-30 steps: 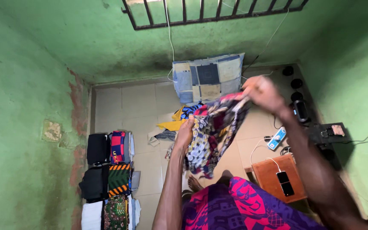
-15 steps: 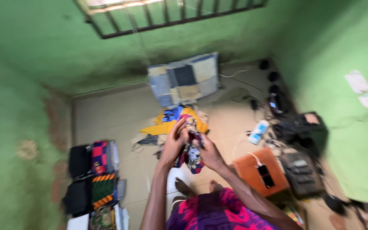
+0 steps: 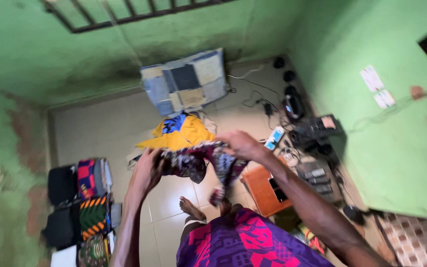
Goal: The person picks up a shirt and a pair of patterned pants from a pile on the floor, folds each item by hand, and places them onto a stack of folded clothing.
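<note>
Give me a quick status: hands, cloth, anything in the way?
Left hand and right hand both gripping patterned cloth, stretched between them above the floor. Loose clothes pile beyond it. Nothing between the hands.

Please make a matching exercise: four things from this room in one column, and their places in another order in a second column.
Things:
1. multicoloured patterned cloth
2. patchwork blue and beige pillow
3. row of folded dark and patterned clothes
4. yellow garment

Places:
A. against the far wall
B. between both hands
C. beside the left wall
D. on the floor before the pillow

Pairs: 1-B, 2-A, 3-C, 4-D
</note>
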